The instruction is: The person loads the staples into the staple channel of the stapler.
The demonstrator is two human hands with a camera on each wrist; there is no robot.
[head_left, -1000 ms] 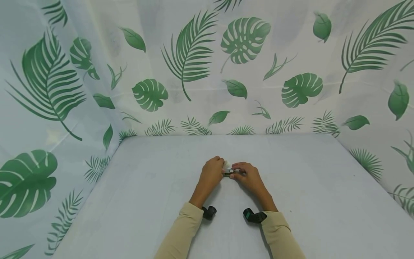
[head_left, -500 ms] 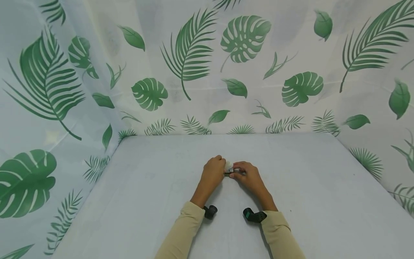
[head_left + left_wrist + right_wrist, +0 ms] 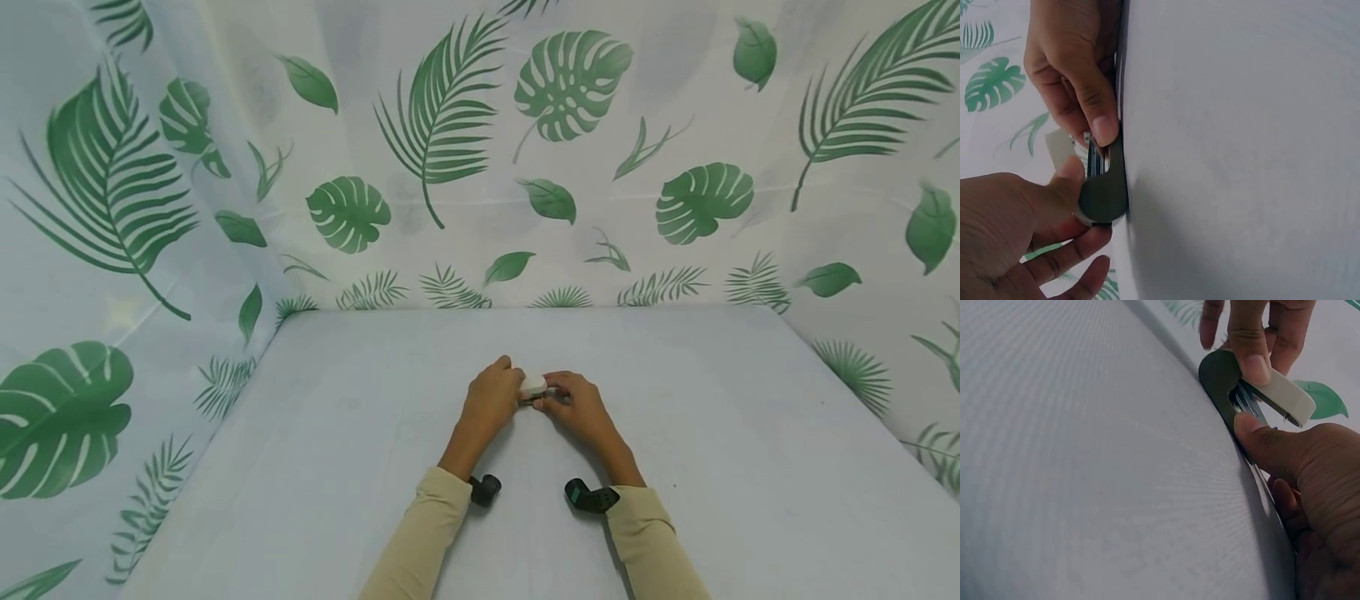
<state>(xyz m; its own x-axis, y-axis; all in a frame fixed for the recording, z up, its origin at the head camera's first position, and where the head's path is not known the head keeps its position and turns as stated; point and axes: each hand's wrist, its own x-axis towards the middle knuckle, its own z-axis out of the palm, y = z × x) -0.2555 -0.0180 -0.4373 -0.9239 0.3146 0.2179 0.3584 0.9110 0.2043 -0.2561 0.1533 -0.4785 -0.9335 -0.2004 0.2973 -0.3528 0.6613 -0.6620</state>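
Note:
A small stapler rests on the table between both hands. Its dark grey-green body is rounded at the hinge end. The off-white top arm stands raised at an angle, which exposes the metal staple channel. My left hand pinches the hinge end, thumb on the top arm's root and fingers behind. With thumb and fingertips, my right hand grips the front end of the base, next to the channel. The right fingers partly hide that front end.
A pale cloth-covered table spreads around the hands. Behind it hangs a white curtain printed with green leaves. Black wrist devices sit at both cuffs.
The stapler's white top arm has swung down toward the right hand and now covers more of the metal channel. Both hands stay in nearly the same place.

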